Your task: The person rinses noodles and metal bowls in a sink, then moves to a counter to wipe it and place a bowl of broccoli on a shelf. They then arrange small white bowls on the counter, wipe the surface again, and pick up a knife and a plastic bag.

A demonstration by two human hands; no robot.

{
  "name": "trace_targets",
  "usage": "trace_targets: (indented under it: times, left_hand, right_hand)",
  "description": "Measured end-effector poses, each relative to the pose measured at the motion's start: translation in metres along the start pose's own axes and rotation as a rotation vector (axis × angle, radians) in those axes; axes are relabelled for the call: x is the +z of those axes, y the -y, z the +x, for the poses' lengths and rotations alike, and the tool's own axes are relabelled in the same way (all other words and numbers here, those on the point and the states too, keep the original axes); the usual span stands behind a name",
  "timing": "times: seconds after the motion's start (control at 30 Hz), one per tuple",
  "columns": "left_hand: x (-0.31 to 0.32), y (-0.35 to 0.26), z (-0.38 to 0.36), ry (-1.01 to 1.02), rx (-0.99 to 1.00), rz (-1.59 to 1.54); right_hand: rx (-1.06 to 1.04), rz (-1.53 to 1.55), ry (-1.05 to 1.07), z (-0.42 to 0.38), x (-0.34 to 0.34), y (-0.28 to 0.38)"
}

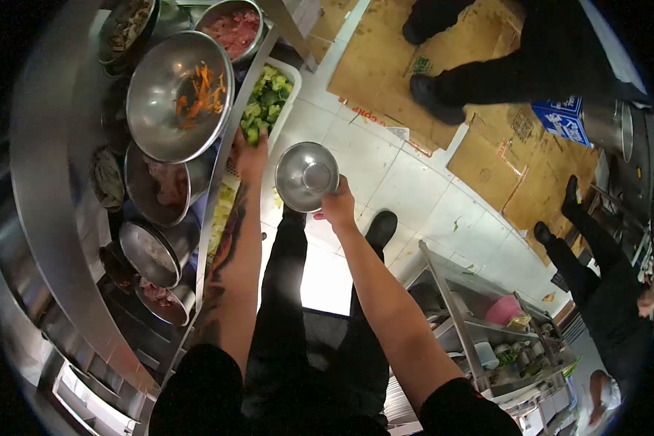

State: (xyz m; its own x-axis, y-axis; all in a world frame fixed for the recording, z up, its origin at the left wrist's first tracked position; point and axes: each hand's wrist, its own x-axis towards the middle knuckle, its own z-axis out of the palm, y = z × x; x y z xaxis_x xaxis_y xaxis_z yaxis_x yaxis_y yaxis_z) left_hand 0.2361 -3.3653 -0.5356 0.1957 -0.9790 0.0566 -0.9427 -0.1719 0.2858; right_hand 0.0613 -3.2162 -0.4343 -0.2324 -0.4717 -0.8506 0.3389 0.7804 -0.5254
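Observation:
My right hand (336, 206) grips a small steel bowl (295, 183) by its rim, thumb and fingers closed on it. Nothing shows inside the bowl, which is held over the tiled floor. On the left, my left hand (251, 158) reaches to the near end of a white tub (296, 75) of broccoli florets (270, 94). Its fingers curl round some broccoli there, partly hidden by the steel shelf edge. Below that hand, a container of pale chopped greens (224, 207) lies beside my left forearm.
Along the left shelf stand a large bowl (144, 94) with carrot strips, a bowl of raw meat (234, 33) and several other bowls. People in dark clothes stand at upper right and right. Flattened cardboard (385, 65) covers floor; a steel rack (454, 291) stands lower right.

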Motion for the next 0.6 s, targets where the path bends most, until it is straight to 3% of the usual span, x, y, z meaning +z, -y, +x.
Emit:
trace_targets:
  times: [0.03,0.13,0.4,0.43,0.47,0.53,0.6]
  left_hand:
    - [-0.001,-0.003,0.010,0.133,-0.021,-0.040]
    - [0.017,0.009,0.023,0.175,-0.030,-0.031]
    - [-0.030,0.011,-0.006,-0.140,-0.096,-0.230]
    - [-0.069,-0.028,-0.014,0.017,-0.289,-0.586]
    - [-0.081,-0.044,-0.021,0.017,-0.286,-0.580]
    - [-0.090,-0.063,-0.033,0.132,-0.114,-1.036]
    - [-0.085,-0.076,-0.056,0.040,0.145,-0.683]
  right_hand:
    - [0.007,0.003,-0.004,0.001,0.002,-0.001]
    - [-0.069,0.008,-0.028,0.006,0.010,-0.011]
    - [-0.210,0.125,-0.110,0.008,0.029,-0.003]
    - [-0.178,0.072,-0.085,0.004,0.028,0.008]
    - [-0.175,0.076,-0.082,0.013,0.033,-0.001]
    - [-0.404,0.012,-0.225,0.036,0.045,-0.029]
    - [-0.417,0.052,-0.251,0.035,0.046,-0.027]
